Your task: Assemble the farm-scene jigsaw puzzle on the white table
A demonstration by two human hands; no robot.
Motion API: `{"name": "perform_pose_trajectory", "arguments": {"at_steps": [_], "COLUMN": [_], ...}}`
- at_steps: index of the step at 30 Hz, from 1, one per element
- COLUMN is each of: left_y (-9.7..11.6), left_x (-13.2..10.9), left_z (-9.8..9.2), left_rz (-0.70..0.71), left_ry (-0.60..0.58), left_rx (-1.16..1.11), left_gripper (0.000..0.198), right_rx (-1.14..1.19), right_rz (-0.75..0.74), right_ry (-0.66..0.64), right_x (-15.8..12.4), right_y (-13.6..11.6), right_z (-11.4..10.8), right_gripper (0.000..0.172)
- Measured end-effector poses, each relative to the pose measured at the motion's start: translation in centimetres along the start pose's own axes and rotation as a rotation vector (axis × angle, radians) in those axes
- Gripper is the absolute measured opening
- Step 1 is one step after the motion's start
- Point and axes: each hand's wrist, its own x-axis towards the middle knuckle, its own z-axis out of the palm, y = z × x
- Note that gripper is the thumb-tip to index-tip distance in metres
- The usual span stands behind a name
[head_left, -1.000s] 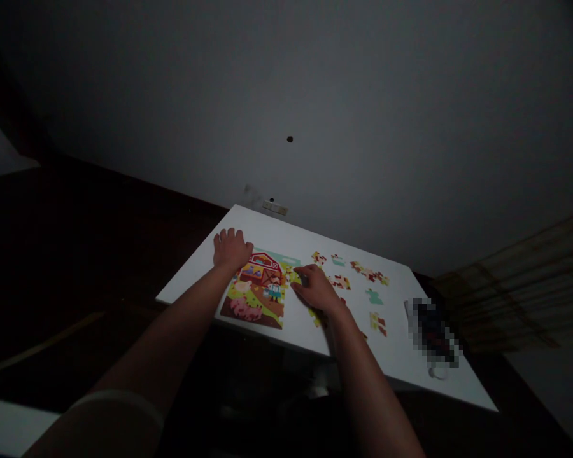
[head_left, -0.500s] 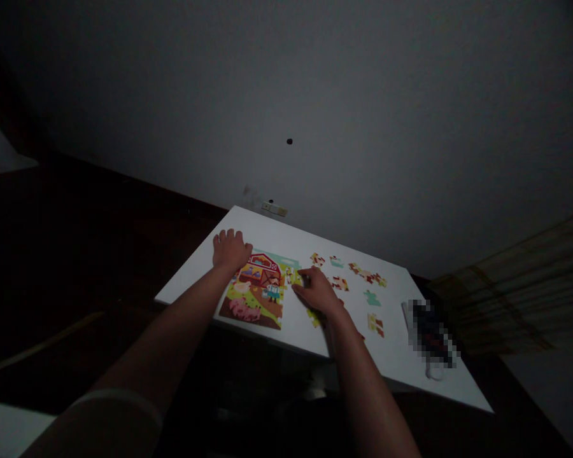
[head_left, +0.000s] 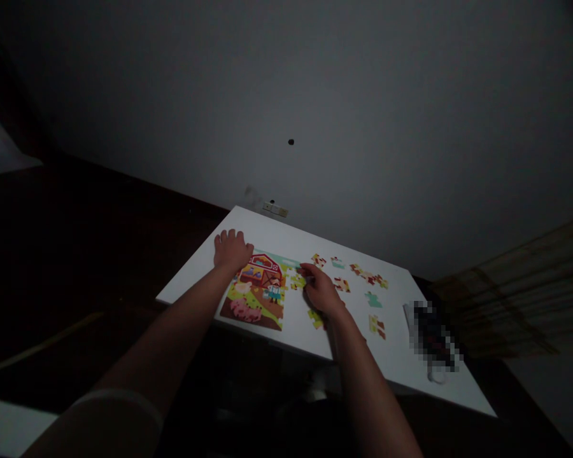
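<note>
We're apparently joining puzzle pieces (head_left: pixel 295 279), left hand (head_left: pixel 232 249) spread at eleven o'clock, right hand (head_left: pixel 307 277) gaping at three. Next we're needing alignment.

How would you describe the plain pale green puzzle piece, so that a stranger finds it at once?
On the white table, look right of the right hand. Between the long patterned cluster behind and the yellow-brown piece in front lies the green piece. Unlike these neighbours, it looks plain pale green.

Puzzle (head_left: pixel 258 296) on tbl (head_left: pixel 277 238), L of loose pcs (head_left: pixel 373 299); wall (head_left: pixel 363 140) behind.
</note>
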Motion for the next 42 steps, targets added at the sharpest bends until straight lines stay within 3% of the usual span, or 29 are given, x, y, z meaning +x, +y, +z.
{"name": "perform_pose_trajectory", "arguments": {"at_steps": [2, 7, 14, 24, 28, 32, 42], "left_y": [0.0, 0.0, 0.0, -0.1, -0.1, -0.1, -0.1], "left_x": [0.0, 0.1, 0.1, 0.3, 0.2, 0.1, 0.1], "left_z": [0.0, 0.1, 0.0, 0.2, 0.2, 0.2, 0.2], "left_rz": [-0.001, 0.003, 0.000, -0.008, -0.001, 0.000, 0.003], "left_ry": [0.003, 0.006, -0.004, -0.008, 0.003, 0.011, 0.013], "left_rx": [0.003, 0.019, 0.024, 0.018, 0.019, 0.018, 0.013], "left_gripper": [0.049, 0.049, 0.049, 0.047, 0.048, 0.049, 0.049], "right_rx": [-0.097, -0.280, -0.278, -0.128, -0.178, -0.273, -0.423], "right_rz": [-0.011, -0.094, -0.035, -0.040, -0.066, -0.124, -0.151], "right_ry": [0.017, -0.100, -0.071, -0.021, 0.009, -0.063, -0.143], "right_x": [-0.2, -0.5, -0.2, 0.0, 0.8, 1.4, 1.5], "right_y": [-0.2, -1.0, -1.0, -1.5, -1.4, -1.5, -3.2], "right_z": [-0.2, -0.6, 0.0, 0.6, 0.8, 0.6, 0.3], "right_gripper": [0.062, 0.039, 0.027, 0.045, 0.040, 0.030, 0.031]}}
